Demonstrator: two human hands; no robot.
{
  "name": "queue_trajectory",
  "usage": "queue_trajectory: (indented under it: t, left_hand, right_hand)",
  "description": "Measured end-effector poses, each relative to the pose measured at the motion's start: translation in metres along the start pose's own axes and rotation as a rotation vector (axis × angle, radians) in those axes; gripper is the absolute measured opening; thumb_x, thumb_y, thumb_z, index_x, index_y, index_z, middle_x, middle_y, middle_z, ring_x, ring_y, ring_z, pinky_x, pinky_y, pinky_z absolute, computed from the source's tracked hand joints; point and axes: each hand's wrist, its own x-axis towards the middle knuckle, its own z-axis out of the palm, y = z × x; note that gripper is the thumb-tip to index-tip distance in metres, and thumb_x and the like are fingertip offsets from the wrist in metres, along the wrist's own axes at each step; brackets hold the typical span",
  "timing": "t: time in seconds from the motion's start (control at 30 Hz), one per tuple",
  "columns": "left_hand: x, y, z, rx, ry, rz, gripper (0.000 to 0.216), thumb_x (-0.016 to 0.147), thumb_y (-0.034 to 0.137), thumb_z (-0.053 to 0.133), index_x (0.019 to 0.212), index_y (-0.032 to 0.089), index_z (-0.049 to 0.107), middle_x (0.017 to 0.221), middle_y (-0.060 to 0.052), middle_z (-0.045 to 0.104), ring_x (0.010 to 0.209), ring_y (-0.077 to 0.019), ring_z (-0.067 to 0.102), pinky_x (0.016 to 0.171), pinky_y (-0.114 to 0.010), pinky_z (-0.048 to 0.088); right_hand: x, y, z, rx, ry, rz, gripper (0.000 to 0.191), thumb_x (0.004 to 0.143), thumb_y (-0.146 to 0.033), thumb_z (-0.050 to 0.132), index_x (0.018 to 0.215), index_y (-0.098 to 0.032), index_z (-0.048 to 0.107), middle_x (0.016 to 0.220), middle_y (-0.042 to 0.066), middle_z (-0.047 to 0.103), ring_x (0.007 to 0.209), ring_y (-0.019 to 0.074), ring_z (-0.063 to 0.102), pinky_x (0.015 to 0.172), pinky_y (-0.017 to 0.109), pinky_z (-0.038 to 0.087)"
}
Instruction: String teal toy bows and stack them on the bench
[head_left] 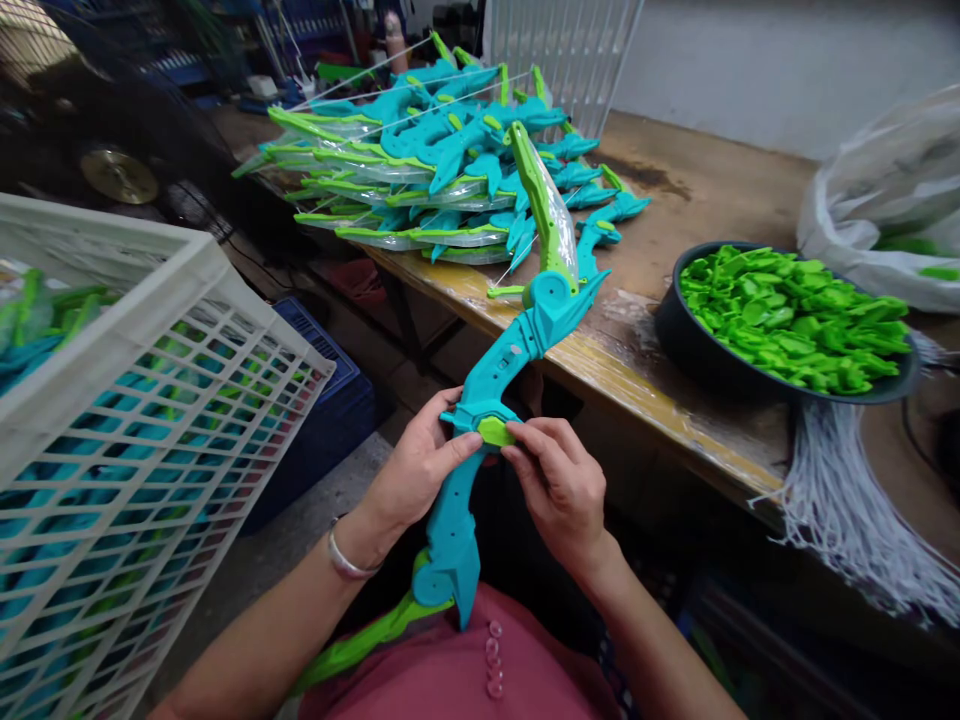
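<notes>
A blue and green plastic toy bow (502,365) stretches from my lap up past the table edge. My left hand (416,455) is wrapped round its middle, the thumb resting beside a small lime-green plastic piece (495,431). That piece sits at the centre of the bow's grip. From the other side my right hand (559,475) pinches the edge of the green piece with thumb and fingertips. The bow's upper green limb (544,200) points away from me, and the lower limb (367,640) lies against my shirt.
A pile of similar toy bows (450,170) covers the left part of the wooden table (720,170). A dark bowl (697,350) full of green pieces stands right, above hanging white strings (847,520). A white crate (202,300) of bows is left; a plastic bag (847,200) lies far right.
</notes>
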Motion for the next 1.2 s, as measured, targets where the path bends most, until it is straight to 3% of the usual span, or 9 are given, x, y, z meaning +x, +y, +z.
queue_trajectory:
  t: [0.27, 0.37, 0.43, 0.5, 0.6, 0.67, 1.0, 1.2]
  left_hand:
    - [0.0, -0.003, 0.006, 0.15, 0.054, 0.035, 0.045, 0.085, 0.035, 0.083, 0.122, 0.02, 0.062, 0.106, -0.004, 0.074, 0.095, -0.0185, 0.068, 0.086, -0.027, 0.055]
    - [0.0, -0.004, 0.008, 0.243, 0.095, 0.051, 0.042, 0.087, 0.038, 0.082, 0.119, 0.02, 0.062, 0.104, -0.003, 0.074, 0.094, -0.0179, 0.067, 0.086, -0.026, 0.054]
    - [-0.002, -0.003, 0.01, 0.245, 0.104, 0.055, 0.041, 0.088, 0.038, 0.081, 0.119, 0.02, 0.061, 0.104, -0.003, 0.074, 0.093, -0.0177, 0.068, 0.084, -0.026, 0.055]
    - [-0.006, 0.0, 0.013, 0.225, 0.102, 0.054, 0.042, 0.088, 0.038, 0.08, 0.12, 0.021, 0.06, 0.104, -0.003, 0.074, 0.091, -0.0185, 0.069, 0.08, -0.026, 0.057]
    - [-0.012, 0.007, 0.016, 0.248, 0.08, 0.048, 0.044, 0.088, 0.04, 0.079, 0.121, 0.02, 0.059, 0.101, -0.004, 0.074, 0.086, -0.0208, 0.07, 0.073, -0.028, 0.058]
    - [-0.014, 0.012, 0.018, 0.303, 0.074, 0.065, 0.043, 0.087, 0.04, 0.079, 0.12, 0.02, 0.06, 0.098, -0.005, 0.074, 0.083, -0.0214, 0.069, 0.072, -0.03, 0.058]
    - [-0.013, 0.015, 0.017, 0.632, 0.119, 0.259, 0.031, 0.08, 0.032, 0.081, 0.107, 0.021, 0.068, 0.087, -0.003, 0.074, 0.078, -0.0235, 0.067, 0.076, -0.033, 0.051]
    - [-0.009, 0.003, 0.01, 0.681, 0.026, 0.207, 0.031, 0.084, 0.033, 0.078, 0.11, 0.021, 0.067, 0.088, -0.004, 0.074, 0.076, -0.0229, 0.067, 0.074, -0.033, 0.052]
  right_hand:
    - [0.003, -0.008, -0.004, -0.161, -0.026, -0.033, 0.023, 0.105, -0.017, 0.057, 0.123, -0.023, 0.071, 0.098, 0.008, 0.066, 0.078, 0.0174, 0.065, 0.063, 0.026, 0.052]
    - [0.006, -0.011, -0.006, -0.122, -0.041, 0.032, 0.022, 0.104, -0.018, 0.056, 0.121, -0.024, 0.07, 0.106, 0.009, 0.063, 0.088, 0.0191, 0.065, 0.072, 0.028, 0.055]
    - [0.009, -0.01, -0.008, -0.002, -0.008, 0.143, 0.022, 0.1, -0.022, 0.064, 0.122, -0.025, 0.067, 0.119, 0.01, 0.061, 0.104, 0.0225, 0.064, 0.084, 0.033, 0.057]
    - [0.012, -0.007, -0.011, 0.199, -0.008, 0.304, 0.034, 0.093, -0.028, 0.074, 0.125, -0.025, 0.063, 0.127, 0.01, 0.06, 0.114, 0.0248, 0.063, 0.089, 0.035, 0.057]
    - [0.017, -0.003, -0.015, 0.633, -0.219, 0.549, 0.04, 0.091, -0.038, 0.077, 0.124, -0.022, 0.062, 0.116, 0.008, 0.068, 0.1, 0.0235, 0.068, 0.083, 0.035, 0.059]
    - [0.02, -0.004, -0.017, 0.804, -0.315, 0.631, 0.038, 0.092, -0.042, 0.074, 0.121, -0.021, 0.064, 0.11, 0.007, 0.071, 0.091, 0.0217, 0.069, 0.082, 0.035, 0.06]
    - [0.011, -0.005, -0.006, 0.748, -0.177, 0.597, 0.026, 0.084, -0.033, 0.076, 0.105, -0.022, 0.066, 0.098, 0.002, 0.071, 0.089, 0.019, 0.067, 0.08, 0.03, 0.055]
    - [-0.005, 0.001, -0.002, 0.719, -0.154, 0.647, 0.029, 0.086, -0.039, 0.076, 0.106, -0.021, 0.065, 0.102, 0.004, 0.072, 0.091, 0.0209, 0.067, 0.08, 0.032, 0.056]
